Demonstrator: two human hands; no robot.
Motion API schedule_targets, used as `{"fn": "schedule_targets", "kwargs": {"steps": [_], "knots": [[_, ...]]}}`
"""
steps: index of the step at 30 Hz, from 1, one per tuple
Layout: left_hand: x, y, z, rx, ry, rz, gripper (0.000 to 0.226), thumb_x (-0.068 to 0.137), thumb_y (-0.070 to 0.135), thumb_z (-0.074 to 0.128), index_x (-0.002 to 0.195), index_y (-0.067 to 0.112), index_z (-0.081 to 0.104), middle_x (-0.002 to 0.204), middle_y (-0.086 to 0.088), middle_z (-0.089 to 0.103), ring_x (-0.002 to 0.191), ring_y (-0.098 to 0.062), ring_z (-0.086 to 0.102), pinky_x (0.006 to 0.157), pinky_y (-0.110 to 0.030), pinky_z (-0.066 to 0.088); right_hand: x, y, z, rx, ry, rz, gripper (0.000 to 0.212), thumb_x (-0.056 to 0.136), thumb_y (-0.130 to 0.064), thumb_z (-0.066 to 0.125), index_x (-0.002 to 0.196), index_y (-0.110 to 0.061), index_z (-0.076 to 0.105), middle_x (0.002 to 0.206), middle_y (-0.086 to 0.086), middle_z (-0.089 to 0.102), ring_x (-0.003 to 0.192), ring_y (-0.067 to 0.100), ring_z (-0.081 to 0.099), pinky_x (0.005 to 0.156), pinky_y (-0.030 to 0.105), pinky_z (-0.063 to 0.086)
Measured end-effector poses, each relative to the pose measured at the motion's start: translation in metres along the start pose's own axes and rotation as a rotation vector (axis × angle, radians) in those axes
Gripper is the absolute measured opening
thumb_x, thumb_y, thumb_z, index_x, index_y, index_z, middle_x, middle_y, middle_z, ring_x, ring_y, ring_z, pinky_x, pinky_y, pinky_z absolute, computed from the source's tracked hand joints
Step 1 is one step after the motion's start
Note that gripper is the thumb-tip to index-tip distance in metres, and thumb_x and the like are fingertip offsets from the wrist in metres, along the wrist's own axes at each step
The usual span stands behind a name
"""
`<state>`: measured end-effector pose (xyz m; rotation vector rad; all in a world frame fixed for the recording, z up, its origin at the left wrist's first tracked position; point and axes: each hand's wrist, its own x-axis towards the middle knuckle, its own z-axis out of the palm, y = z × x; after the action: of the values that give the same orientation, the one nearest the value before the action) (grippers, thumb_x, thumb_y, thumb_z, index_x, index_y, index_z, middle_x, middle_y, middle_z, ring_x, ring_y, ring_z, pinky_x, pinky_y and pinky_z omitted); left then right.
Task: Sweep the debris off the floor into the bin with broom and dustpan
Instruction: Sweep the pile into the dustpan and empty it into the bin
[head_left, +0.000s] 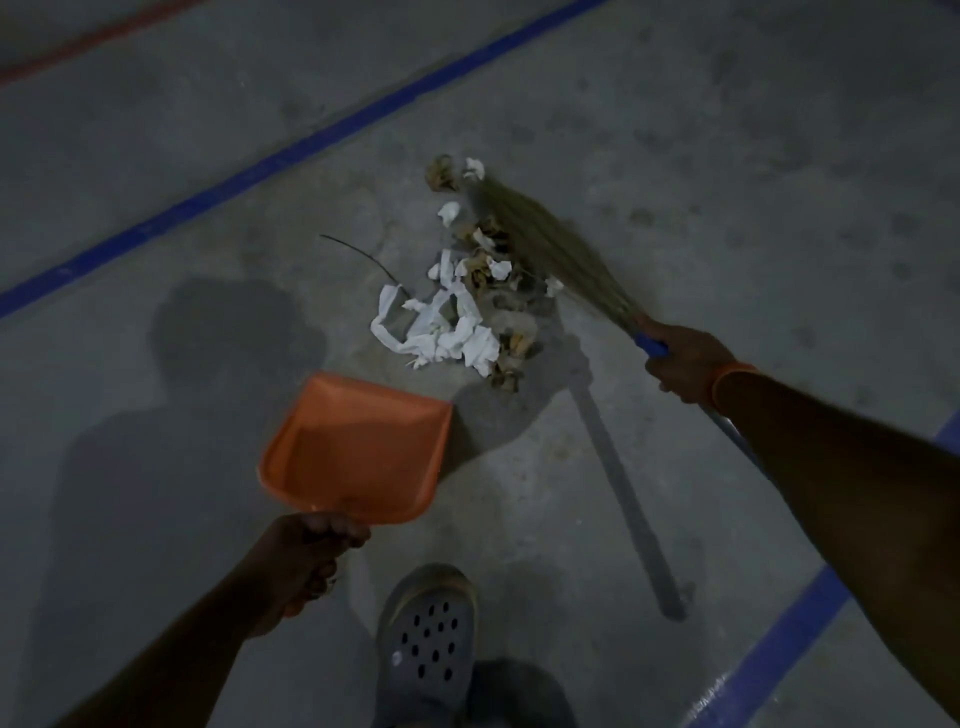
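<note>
A pile of debris (467, 301), white paper scraps and brown dry leaves, lies on the grey concrete floor. My right hand (685, 364) grips the blue handle of a grass broom (550, 244), whose blurred bristles lie along the right side of the pile. My left hand (306, 556) grips the handle of an orange dustpan (358, 447). The pan's mouth faces the pile and stops a little short of it. Whether the pan touches the floor I cannot tell. No bin is in view.
Blue tape lines (291, 150) cross the floor at the upper left and lower right, and a red line (78, 49) runs at the top left. A thin twig (358, 254) lies left of the pile. My grey perforated clog (426, 634) stands below the dustpan.
</note>
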<state>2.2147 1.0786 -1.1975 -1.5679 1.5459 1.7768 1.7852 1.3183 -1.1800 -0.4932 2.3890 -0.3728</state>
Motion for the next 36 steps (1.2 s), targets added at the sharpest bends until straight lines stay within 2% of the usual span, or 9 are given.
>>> {"fn": "schedule_targets", "kwargs": {"steps": [2,6,14,17,20,24,27,30,36], "knots": [[0.017,-0.003,0.006,-0.002,-0.032,0.046,0.019,0.101,0.002,0.052,0.098,-0.001,0.07,0.053,-0.001,0.054,0.039,-0.008,0.033,0.04,-0.014,0.023,0.011,0.007,0.011,-0.069,0.009,-0.013,0.069,0.094,-0.022,0.058,0.153,-0.029,0.024,0.145,0.016,0.045,0.118,0.035,0.055,0.097,0.04,0.045],[0.046,0.001,0.01,-0.03,-0.083,0.12,0.018,0.1,-0.005,0.049,0.099,-0.006,0.068,0.058,-0.003,0.061,0.039,-0.008,0.038,0.039,-0.015,0.03,0.017,0.02,0.026,-0.041,-0.007,0.001,0.068,0.09,-0.014,0.061,0.151,-0.026,0.032,0.103,0.014,0.054,0.062,0.019,0.05,0.052,0.025,0.041],[0.076,0.013,0.041,-0.006,-0.097,0.226,0.012,0.1,0.005,0.054,0.095,0.002,0.064,0.055,-0.001,0.05,0.041,-0.008,0.038,0.038,-0.016,0.029,-0.019,0.057,0.064,0.021,-0.065,-0.087,0.067,0.085,-0.002,0.057,0.145,-0.028,0.043,0.072,0.006,0.056,0.052,0.017,0.049,0.044,0.025,0.039],[0.077,0.011,0.045,-0.048,-0.093,0.239,0.011,0.1,0.004,0.055,0.093,0.003,0.064,0.065,-0.004,0.054,0.043,-0.008,0.039,0.038,-0.016,0.03,-0.047,0.065,0.077,-0.036,-0.098,-0.159,0.054,0.086,-0.004,0.057,0.137,-0.021,0.053,0.07,-0.004,0.054,0.054,0.007,0.047,0.043,0.012,0.037],[0.071,0.013,0.05,-0.057,-0.076,0.242,0.01,0.099,0.0,0.055,0.096,0.001,0.065,0.081,-0.009,0.061,0.045,-0.009,0.042,0.038,-0.018,0.032,-0.07,0.076,0.091,-0.136,-0.14,-0.212,0.053,0.085,-0.01,0.06,0.135,-0.024,0.054,0.097,0.0,0.062,0.075,0.011,0.055,0.066,0.015,0.044],[0.073,0.012,0.054,-0.055,-0.059,0.233,0.016,0.1,0.004,0.053,0.092,0.005,0.067,0.067,-0.004,0.058,0.043,-0.009,0.043,0.041,-0.018,0.031,-0.079,0.094,0.104,-0.186,-0.149,-0.274,0.066,0.08,-0.012,0.062,0.141,-0.034,0.048,0.132,0.002,0.057,0.104,0.016,0.056,0.09,0.026,0.043],[0.076,0.006,0.063,-0.119,-0.091,0.243,0.015,0.1,0.002,0.052,0.09,0.003,0.064,0.056,0.0,0.056,0.039,-0.007,0.04,0.038,-0.017,0.031,-0.089,0.1,0.108,-0.202,-0.154,-0.319,0.068,0.081,-0.01,0.062,0.142,-0.035,0.045,0.137,-0.002,0.054,0.111,0.016,0.056,0.096,0.027,0.044],[0.073,0.004,0.071,-0.155,-0.075,0.262,0.016,0.1,-0.002,0.05,0.092,0.0,0.063,0.065,-0.002,0.062,0.039,-0.006,0.042,0.037,-0.016,0.033,-0.1,0.103,0.109,-0.207,-0.152,-0.345,0.067,0.085,-0.007,0.062,0.143,-0.034,0.042,0.131,-0.006,0.052,0.113,0.018,0.055,0.095,0.025,0.042],[0.065,0.009,0.072,-0.14,-0.03,0.269,0.017,0.101,-0.001,0.049,0.099,-0.001,0.066,0.058,-0.001,0.061,0.04,-0.008,0.044,0.036,-0.019,0.036,-0.119,0.113,0.112,-0.147,-0.115,-0.42,0.067,0.083,-0.005,0.064,0.123,-0.051,0.036,0.126,0.001,0.058,0.105,0.014,0.054,0.093,0.026,0.043]]}}
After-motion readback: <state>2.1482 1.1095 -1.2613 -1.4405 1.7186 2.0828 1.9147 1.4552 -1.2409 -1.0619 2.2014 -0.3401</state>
